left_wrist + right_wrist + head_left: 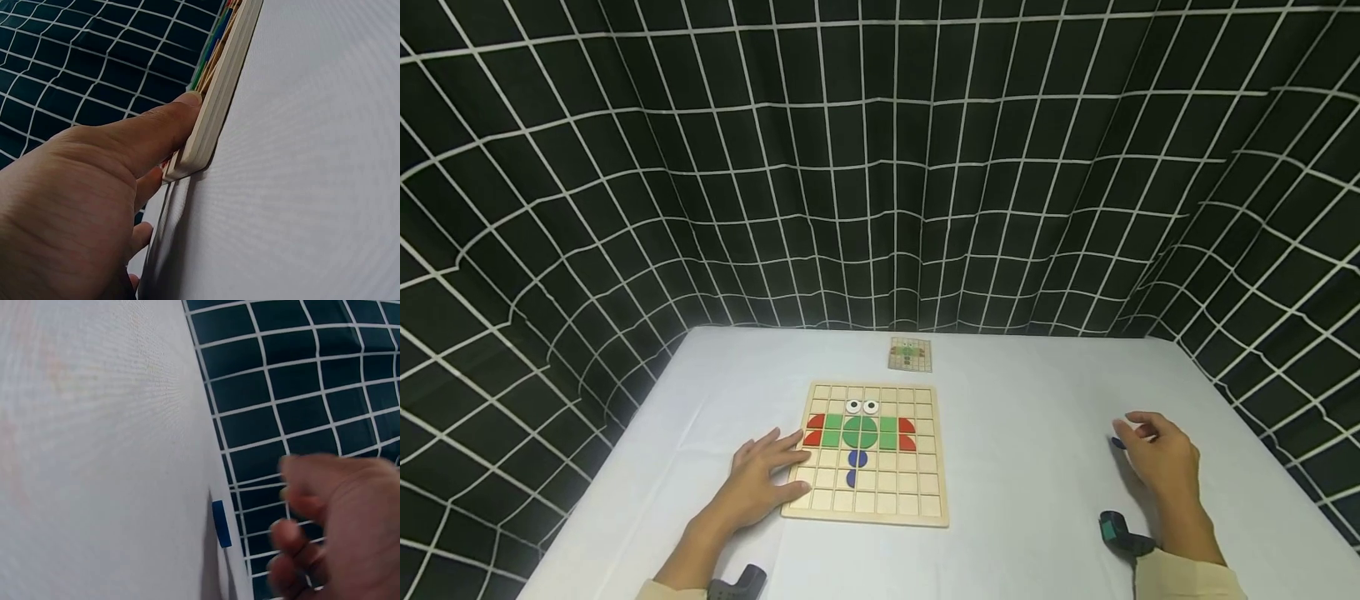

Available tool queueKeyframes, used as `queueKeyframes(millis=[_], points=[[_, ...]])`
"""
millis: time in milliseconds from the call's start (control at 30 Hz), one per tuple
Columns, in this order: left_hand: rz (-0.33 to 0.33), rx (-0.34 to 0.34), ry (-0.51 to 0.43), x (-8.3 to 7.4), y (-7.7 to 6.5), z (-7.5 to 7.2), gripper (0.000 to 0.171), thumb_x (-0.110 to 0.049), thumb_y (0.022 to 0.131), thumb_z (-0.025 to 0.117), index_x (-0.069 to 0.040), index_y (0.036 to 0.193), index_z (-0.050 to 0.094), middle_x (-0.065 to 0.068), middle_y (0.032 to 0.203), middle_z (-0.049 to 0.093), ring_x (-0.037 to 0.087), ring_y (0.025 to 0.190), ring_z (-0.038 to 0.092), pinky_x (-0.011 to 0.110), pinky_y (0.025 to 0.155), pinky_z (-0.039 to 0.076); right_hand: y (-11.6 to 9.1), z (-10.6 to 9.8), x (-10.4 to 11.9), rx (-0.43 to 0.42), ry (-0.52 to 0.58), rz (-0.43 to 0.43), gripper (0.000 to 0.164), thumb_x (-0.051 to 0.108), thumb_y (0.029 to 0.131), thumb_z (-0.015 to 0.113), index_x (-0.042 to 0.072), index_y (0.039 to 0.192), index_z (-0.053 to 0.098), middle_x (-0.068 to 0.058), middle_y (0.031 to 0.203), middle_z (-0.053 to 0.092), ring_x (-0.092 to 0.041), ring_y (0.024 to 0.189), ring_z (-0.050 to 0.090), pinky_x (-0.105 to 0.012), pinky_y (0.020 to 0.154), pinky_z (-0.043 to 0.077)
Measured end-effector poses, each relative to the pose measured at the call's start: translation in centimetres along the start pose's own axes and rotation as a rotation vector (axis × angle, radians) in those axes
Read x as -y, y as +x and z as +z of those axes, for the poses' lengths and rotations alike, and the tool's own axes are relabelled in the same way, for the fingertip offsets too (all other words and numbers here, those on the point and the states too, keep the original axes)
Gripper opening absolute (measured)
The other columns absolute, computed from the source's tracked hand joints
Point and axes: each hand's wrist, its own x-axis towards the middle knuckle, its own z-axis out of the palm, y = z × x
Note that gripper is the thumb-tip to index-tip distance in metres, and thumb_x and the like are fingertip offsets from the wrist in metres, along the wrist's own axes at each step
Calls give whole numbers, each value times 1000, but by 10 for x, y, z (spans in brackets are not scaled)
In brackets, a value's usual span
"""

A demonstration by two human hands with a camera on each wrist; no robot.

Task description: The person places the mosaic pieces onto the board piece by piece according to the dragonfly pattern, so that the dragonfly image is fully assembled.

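A wooden grid board (917,504) lies on the table with flat coloured pieces set in its squares. They form a green circle (860,432), green squares, red quarter pieces (907,443), two eye pieces (853,406), a blue circle (857,458) and a blue half circle (852,478). My left hand (758,479) rests on the board's left edge, fingers spread, its thumb on the rim near the front corner. Farther right, my right hand (1161,458) hovers beside a small blue piece (221,524) lying on the table. Its fingers are loosely bent, apart from the piece.
Behind the board lies a small picture card (910,354) with a similar coloured figure. A white cloth (1022,500) covers the table. Dark curtains (895,167) with a white grid enclose the back and sides. Each wrist wears a dark camera mount (1123,535).
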Motion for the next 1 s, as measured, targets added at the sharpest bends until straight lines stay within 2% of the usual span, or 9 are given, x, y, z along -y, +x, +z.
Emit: queueKeyframes(millis=[167,300,433,533,633,800,1000], points=[[12,-4,-3,-1,1,-2,49,-44,76,78,-21,119,69,-1,144,48,32,140,25,56,112,2,5,0,-7,125,-84,-21,41,25,92,61,-5,119,57,-25,102,56,-41,93,52,-52,70,45],[6,3,5,-1,1,-3,49,-44,76,78,-21,118,70,-1,144,47,31,141,25,56,112,2,5,2,-12,184,-114,-74,31,13,90,58,-6,114,60,-30,104,55,-48,98,51,-63,78,42],[-1,8,14,-1,1,-3,50,-46,76,77,-22,119,69,-2,144,47,31,141,24,55,112,2,4,5,-14,178,-114,-140,24,2,87,52,-5,107,64,-30,105,55,-50,99,51,-64,78,41],[-1,6,11,-1,1,-3,49,-45,76,78,-22,119,69,-2,144,47,31,141,24,55,112,1,3,9,-13,178,-109,-167,26,-2,87,47,-2,104,67,-31,111,52,-51,101,49,-66,78,40],[0,5,2,-1,0,-4,48,-43,76,79,-21,118,70,-1,144,47,32,141,24,55,112,1,2,11,-12,185,-93,-170,30,-4,87,44,-2,108,65,-32,116,50,-53,105,48,-67,80,40],[5,8,1,-1,0,-4,48,-42,77,79,-21,118,70,0,144,47,32,141,24,56,112,1,0,13,-10,180,-67,-143,34,2,90,55,-2,124,55,-32,120,52,-53,108,48,-66,85,41],[10,9,-5,-1,0,-2,47,-43,76,79,-21,118,70,0,144,48,33,140,24,56,112,2,-2,13,-13,191,-34,-168,41,7,89,64,-2,127,52,-28,112,58,-47,104,51,-61,82,43]])
